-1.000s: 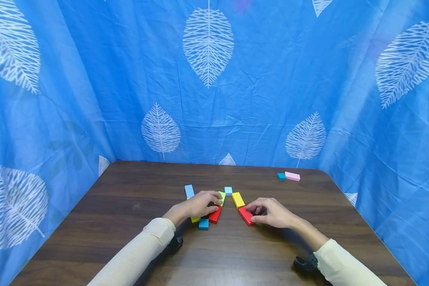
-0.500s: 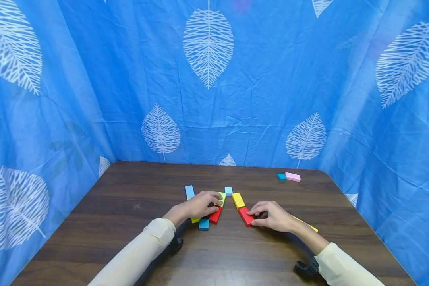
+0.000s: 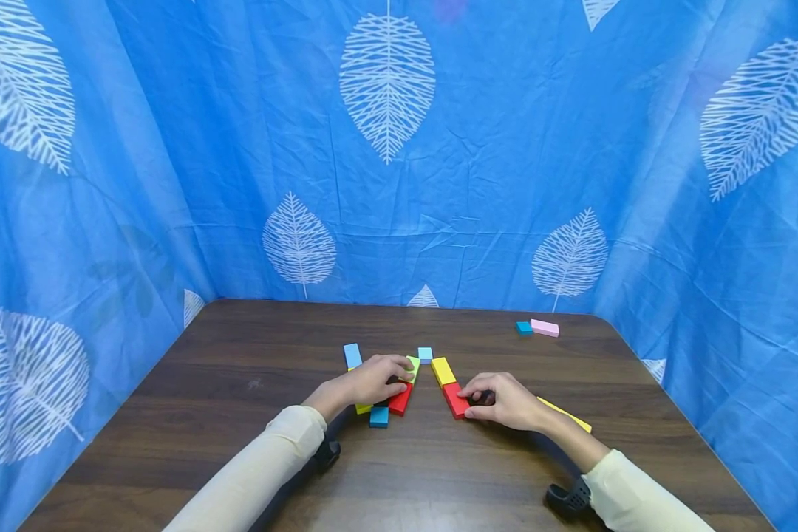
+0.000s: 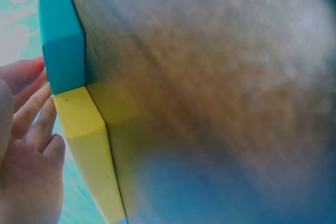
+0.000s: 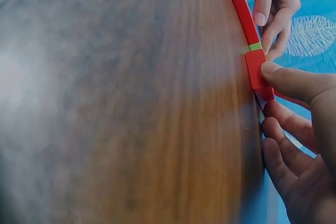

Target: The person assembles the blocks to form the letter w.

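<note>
In the head view my left hand (image 3: 375, 378) rests over a row of blocks. Its fingertips touch a light green block (image 3: 413, 367) and its thumb lies on a red block (image 3: 401, 400). Beside them are a teal block (image 3: 379, 417) and, partly under the hand, a yellow block (image 4: 86, 145). My right hand (image 3: 505, 400) pinches another red block (image 3: 455, 400) between thumb and fingers at its right side; the right wrist view shows the thumb on the block's end (image 5: 256, 69). A yellow block (image 3: 442, 372) adjoins that red block's far end. A pale blue block (image 3: 425, 355) sits between the two rows' tops.
A blue block (image 3: 352, 355) lies beyond the left hand. At the back right of the brown table (image 3: 273, 473) lie a teal block (image 3: 524, 328) and a pink block (image 3: 545, 327). A yellow block (image 3: 575, 420) shows behind the right wrist. Blue leaf-print curtains enclose the table.
My right hand has shifted slightly toward the near side, and the red block's near end has swung a little left. The yellow block behind the right wrist has come into view. My left hand stays still.
</note>
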### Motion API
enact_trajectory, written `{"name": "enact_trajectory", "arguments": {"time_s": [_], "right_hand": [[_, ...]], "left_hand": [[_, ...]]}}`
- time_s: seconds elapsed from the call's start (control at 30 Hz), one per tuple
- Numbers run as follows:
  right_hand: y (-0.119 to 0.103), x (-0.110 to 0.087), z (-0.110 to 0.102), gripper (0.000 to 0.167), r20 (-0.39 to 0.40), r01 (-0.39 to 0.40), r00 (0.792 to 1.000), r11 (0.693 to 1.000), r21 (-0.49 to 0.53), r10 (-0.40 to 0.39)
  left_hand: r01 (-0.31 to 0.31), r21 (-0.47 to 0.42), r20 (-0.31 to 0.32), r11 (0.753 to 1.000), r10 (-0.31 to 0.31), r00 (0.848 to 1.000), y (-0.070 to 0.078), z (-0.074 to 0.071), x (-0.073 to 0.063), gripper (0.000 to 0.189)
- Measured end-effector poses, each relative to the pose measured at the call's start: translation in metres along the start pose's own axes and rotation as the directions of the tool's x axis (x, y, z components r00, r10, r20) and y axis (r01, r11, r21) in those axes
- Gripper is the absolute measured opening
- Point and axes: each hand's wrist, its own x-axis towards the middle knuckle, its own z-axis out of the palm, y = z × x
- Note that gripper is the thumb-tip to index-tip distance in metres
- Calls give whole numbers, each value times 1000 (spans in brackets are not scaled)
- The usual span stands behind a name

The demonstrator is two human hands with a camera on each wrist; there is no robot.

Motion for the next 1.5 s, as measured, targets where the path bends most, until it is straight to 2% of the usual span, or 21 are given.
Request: {"name": "enact_trajectory", "arguments": {"time_s": [0.37,0.83,1.07,1.3,1.5], "right_hand": [[-3,0,0,30,-19,9,1000,1000,-19,-9],[-5,0,-5,30,9,8,1000,1000,-19,-8],[-6,-1,-14,29,2,22,1000,1000,-22,-22],[-5,0,-31,31,-28,7,1000,997,-73,-9],[0,4,-47,32,-42,13,999,998,-56,-15]], "left_hand": [[-10,9,-4,1000,11,1000,1,-1,1,32],[-17,5,2,1000,17,1000,3,-3,1,31],[-13,-4,-8,1000,13,1000,3,-3,-1,31],[-6,-8,-10,1000,6,1000,1,-3,-1,31],[0,-12,-5,1000,0,1000,1,-2,-1,32]]}}
